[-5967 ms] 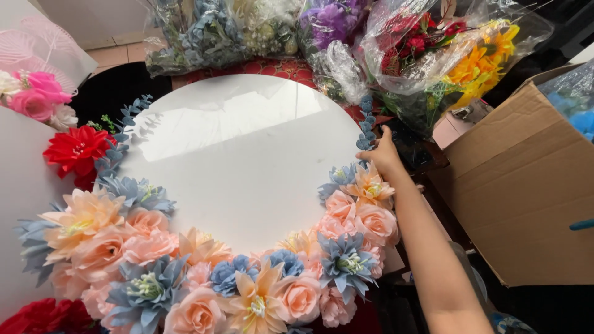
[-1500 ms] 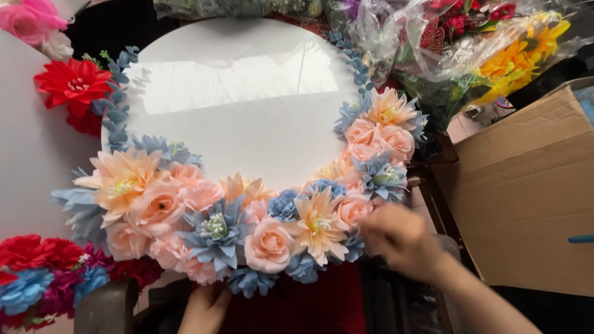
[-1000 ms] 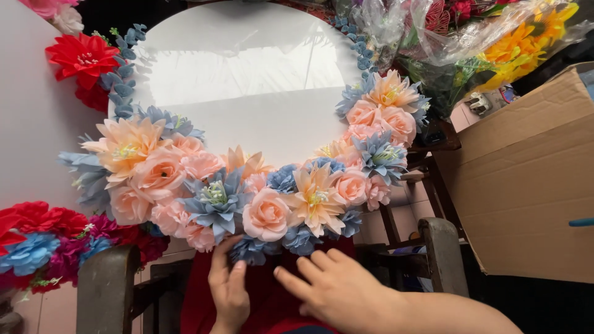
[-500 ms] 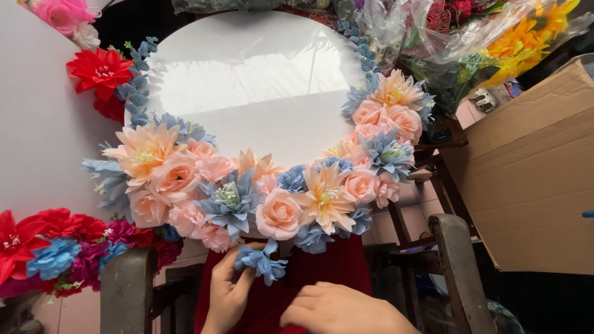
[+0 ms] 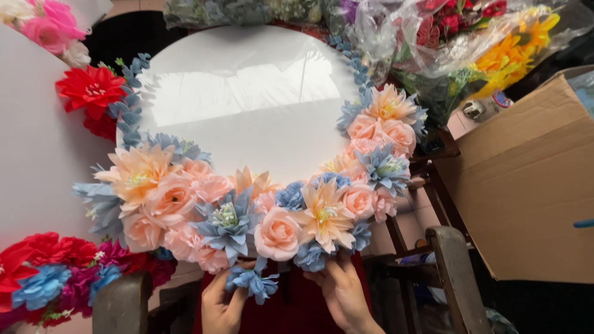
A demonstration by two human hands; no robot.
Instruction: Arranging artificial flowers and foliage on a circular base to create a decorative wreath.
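**Blue sprig going in at the board's lower rim**

While both hands work under the white round board, the left hand pinches a small blue sprig between thumb and fingertips, fingers mostly closed on it. The sprig sits just below the board's bottom edge, touching the peach rose and the big blue bloom. The right hand is half open, fingertips pressed up against the garland's underside beneath the board and gripping nothing I can see.

To do this well, in my judgement: keep the right hand bracing the blooms, push the sprig's stem straight up into the gap, and cover any bare rim without crushing neighbouring petals.

Board: smooth, glossy, flat disc. Flowers: fabric-like, soft, layered petals; the peach ones rounded, the blue ones spiky with pale centres. A red flower lies left of the board, wrapped bouquets in crinkly clear film above right, a matte cardboard box to the right, and worn wooden chair parts below right.
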